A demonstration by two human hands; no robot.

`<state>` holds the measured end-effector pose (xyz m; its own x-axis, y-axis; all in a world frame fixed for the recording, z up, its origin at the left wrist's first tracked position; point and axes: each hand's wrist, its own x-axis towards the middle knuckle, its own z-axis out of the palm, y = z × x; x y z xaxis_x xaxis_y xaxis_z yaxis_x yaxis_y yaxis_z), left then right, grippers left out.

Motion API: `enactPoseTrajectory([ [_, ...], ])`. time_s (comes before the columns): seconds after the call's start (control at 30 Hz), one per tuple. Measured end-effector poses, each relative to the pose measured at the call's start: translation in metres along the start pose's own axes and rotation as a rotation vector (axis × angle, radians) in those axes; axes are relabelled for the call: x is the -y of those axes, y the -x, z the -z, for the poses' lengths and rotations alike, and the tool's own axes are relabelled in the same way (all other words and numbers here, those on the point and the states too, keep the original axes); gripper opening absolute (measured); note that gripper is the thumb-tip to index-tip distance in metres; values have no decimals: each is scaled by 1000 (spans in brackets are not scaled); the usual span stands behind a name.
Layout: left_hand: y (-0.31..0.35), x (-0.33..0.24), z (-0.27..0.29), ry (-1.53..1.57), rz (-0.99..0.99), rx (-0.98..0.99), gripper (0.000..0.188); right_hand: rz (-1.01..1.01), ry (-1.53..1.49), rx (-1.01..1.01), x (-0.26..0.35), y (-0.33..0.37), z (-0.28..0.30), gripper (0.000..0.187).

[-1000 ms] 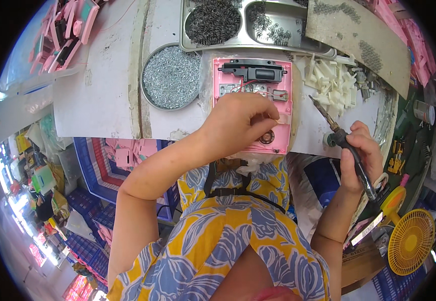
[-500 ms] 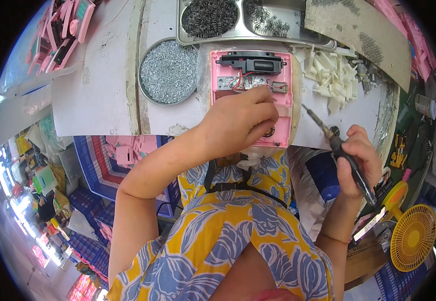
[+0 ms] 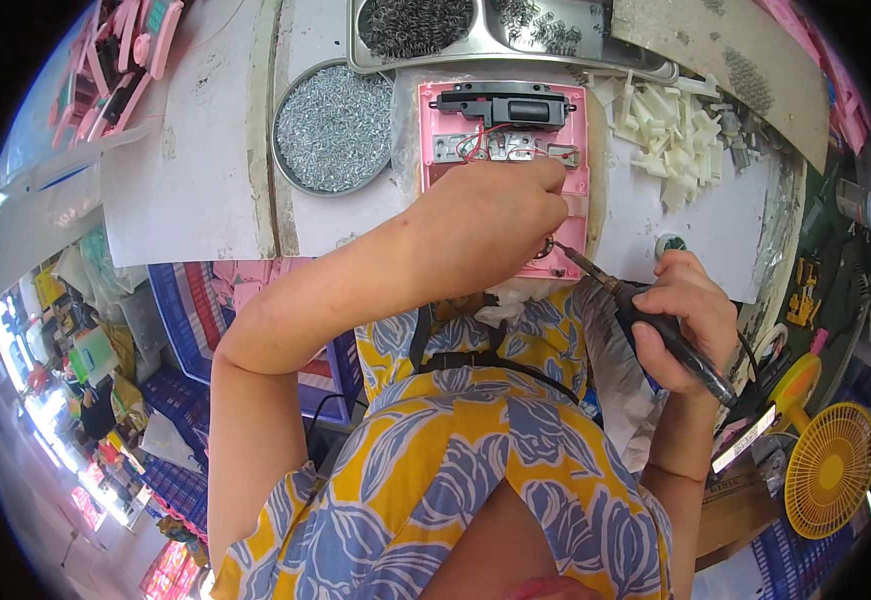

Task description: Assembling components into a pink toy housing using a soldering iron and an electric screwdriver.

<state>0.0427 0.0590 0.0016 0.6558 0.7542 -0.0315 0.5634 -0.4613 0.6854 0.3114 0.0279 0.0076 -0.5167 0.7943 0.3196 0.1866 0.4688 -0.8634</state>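
A pink plastic housing [image 3: 576,215] lies open on the table in front of me. Inside it are a long black part [image 3: 515,108], a strip of metal contact plates [image 3: 507,147] and thin red wires. My left hand [image 3: 495,215] reaches across the housing, fingers closed in a pinch over its lower right; whatever they hold is hidden beneath them. Next to the fingertips shows the edge of a small round part [image 3: 545,247]. In my right hand [image 3: 693,312] is a soldering iron [image 3: 667,345] with a black handle, its thin tip close by that round part.
A round tin of small silver screws [image 3: 333,128] stands left of the housing. Behind is a metal tray [image 3: 575,68] of dark springs. White plastic pieces [image 3: 670,140] lie heaped at right, near a small round pot [image 3: 669,243]. A yellow fan [image 3: 830,470] stands lower right.
My right hand has brought the soldering iron leftward, its tip now at the round part in the housing. My left hand has shifted slightly right over the housing. The small round pot has come into view.
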Motion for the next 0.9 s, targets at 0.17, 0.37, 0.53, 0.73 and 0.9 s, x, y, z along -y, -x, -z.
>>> enactPoseTrajectory([
  [0.17,0,-1,1,-87,-56,10,8,-1,8,-3,-1,0,0,22],
  [0.37,-1,-10,5,-152,-67,45,9,-6,8,11,-1,-2,2,23],
  [0.53,-9,-19,13,-246,-43,152,17,4,18,20,0,-5,1,22],
  [0.73,-17,-29,20,-329,-51,242,23,3,27,22,0,-8,0,21],
  [0.9,-19,-30,20,-341,-76,233,21,-3,65,28,2,-12,-2,22],
])
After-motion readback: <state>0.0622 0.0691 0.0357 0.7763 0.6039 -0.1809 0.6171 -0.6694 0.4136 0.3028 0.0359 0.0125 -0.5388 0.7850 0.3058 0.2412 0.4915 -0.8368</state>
